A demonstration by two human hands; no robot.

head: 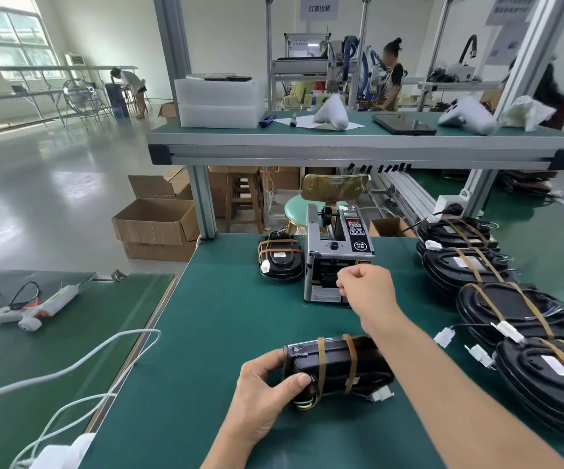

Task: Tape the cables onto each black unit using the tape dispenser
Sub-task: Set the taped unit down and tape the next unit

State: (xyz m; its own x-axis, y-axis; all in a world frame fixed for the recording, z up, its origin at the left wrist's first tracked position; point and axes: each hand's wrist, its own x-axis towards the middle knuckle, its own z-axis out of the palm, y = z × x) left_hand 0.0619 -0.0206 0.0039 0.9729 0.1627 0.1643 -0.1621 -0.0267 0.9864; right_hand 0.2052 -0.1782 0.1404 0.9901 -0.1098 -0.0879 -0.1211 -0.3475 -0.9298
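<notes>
The black unit (338,367) lies on the table's near edge, gripped by my left hand (260,397). My right hand (363,286), fingers curled, pinches at the tape dispenser (334,262) mouth; I'd pull the strip straight out.

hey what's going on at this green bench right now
A person is taping cables onto black units. The left hand grips a black unit that already has two brown tape bands, holding it on the green table. The right hand is up at the front of the grey tape dispenser, fingers curled as if pinching a fresh piece, though the tape itself is not visible. A row of taped units lies to the right, and one more sits left of the dispenser.
</notes>
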